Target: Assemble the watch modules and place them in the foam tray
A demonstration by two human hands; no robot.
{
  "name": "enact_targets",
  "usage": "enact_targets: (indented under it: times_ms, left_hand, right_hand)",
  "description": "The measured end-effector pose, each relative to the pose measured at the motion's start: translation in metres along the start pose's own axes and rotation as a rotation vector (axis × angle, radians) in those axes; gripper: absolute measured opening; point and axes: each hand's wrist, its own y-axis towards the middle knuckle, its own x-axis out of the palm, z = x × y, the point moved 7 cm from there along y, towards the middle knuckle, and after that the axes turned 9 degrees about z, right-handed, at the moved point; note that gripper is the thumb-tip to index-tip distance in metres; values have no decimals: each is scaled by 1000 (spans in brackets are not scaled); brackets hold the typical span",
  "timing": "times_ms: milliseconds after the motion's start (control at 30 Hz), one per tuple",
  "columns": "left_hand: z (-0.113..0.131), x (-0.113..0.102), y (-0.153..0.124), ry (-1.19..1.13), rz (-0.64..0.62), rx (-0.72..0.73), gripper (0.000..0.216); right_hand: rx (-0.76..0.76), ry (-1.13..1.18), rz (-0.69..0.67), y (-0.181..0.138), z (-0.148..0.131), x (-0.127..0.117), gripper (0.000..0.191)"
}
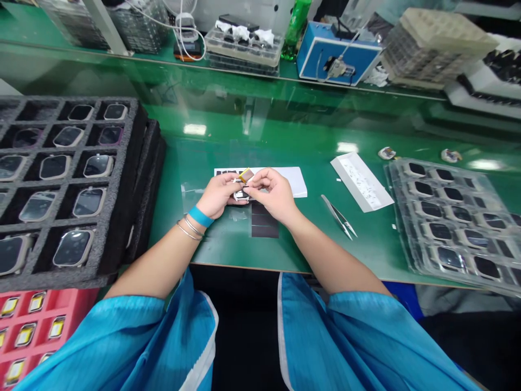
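Observation:
My left hand and my right hand meet over the green bench, both closed in a pinch on a small silver watch case held between them. A small yellow tab sticks up just above the case, by my left fingertips. Under the hands lie a white sheet and a dark rectangular strip. What my right fingertips pinch beyond the case is too small to make out.
Stacked black foam trays of watch cases stand at the left, a red tray of small parts below them. Metal tweezers and a white card lie to the right, then clear blister trays. A blue box sits at the back.

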Motion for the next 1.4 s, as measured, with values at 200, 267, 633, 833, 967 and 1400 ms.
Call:
enact_targets:
  times_ms: [200,267,633,833,967,1400]
  left_hand:
    - [-1,0,1,-25,-19,7,23]
    - [-1,0,0,-29,-20,8,22]
    - [-2,-3,0,0,34,-25,21]
    - [-6,4,-1,-8,-72,-91,21]
    - [-8,9,-1,-50,-145,-114,35]
    - [-2,0,3,-220,-99,-184,33]
  right_hand:
    - [-41,-56,17,-1,-2,1,24]
    - [-85,-125,32,-4,-5,2,21]
    - [-207,-386,101,6,-5,-8,40]
    - [-71,-158,85,12,10,-13,24]
    - [-168,-277,120,7,-2,-13,15]
    - [-600,-702,-35,-9,-19,8,15]
